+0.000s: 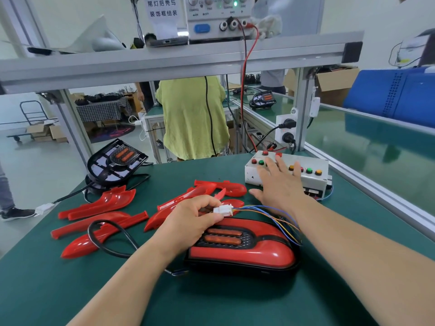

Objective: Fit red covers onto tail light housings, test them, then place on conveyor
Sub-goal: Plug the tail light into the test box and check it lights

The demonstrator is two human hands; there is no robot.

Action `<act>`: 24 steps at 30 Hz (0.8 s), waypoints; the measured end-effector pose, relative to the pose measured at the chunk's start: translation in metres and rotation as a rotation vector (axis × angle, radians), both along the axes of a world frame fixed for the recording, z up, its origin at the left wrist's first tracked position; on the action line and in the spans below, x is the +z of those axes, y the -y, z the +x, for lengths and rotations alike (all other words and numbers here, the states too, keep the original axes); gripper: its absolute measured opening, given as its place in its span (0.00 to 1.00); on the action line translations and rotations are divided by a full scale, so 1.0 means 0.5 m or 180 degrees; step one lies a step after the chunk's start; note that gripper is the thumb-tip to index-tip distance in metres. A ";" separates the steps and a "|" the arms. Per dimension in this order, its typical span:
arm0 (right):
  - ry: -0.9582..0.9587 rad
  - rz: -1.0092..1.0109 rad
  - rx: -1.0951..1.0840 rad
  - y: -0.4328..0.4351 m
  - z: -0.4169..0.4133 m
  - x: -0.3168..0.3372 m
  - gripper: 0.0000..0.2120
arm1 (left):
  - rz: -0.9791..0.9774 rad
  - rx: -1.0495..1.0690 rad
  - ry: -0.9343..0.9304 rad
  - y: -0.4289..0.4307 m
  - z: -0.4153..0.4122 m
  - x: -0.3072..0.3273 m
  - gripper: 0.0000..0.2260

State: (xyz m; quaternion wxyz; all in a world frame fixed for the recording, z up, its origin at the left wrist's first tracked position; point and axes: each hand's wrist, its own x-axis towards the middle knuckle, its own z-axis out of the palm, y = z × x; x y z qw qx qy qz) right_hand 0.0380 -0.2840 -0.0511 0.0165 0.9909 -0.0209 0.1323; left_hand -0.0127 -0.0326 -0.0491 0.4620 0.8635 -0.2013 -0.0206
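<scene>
At the lower centre of the frame, the tail light (242, 250) is lying on the green bench mat (70, 290). Its glossy red cover is sitting over the black housing, framing two orange strips on a dark honeycomb patch. Just above it, the left hand (188, 222) is pinching a white connector (223, 210) that trails thin coloured wires. The right hand (280, 184) is reaching with fingers spread over a grey button box (313, 178) carrying red, green and yellow buttons; whether it is pressing one cannot be told. Loose red covers (98, 203) are lying scattered at centre left, and an uncovered black housing (116, 161) is sitting behind them. At the right, the green conveyor (376, 142) is carrying another light (263, 100) far off. An open cardboard box (336, 83) is standing at the upper right, its contents unclear. At the top centre, a power supply (216, 17) is showing "ON", "OFF" and "GND", beside a paper sign (162, 8) reading "尾灯后壳与装饰框组装".
</scene>
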 end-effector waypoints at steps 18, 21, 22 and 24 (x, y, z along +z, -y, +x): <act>0.0020 0.0037 -0.0462 0.042 -0.015 0.008 0.34 | 0.0055 -0.0007 0.0020 -0.002 -0.001 0.002 0.05; -0.0039 0.0071 -0.0443 0.039 -0.010 0.016 0.33 | 0.0075 0.0005 0.0022 -0.002 -0.001 0.001 0.05; -0.0058 0.0064 -0.0461 0.038 -0.009 0.017 0.33 | 0.0079 0.0006 0.0013 -0.003 -0.001 0.001 0.05; -0.0076 0.0067 -0.0507 0.036 -0.009 0.017 0.34 | 0.0066 -0.0011 -0.0014 -0.003 -0.001 0.001 0.05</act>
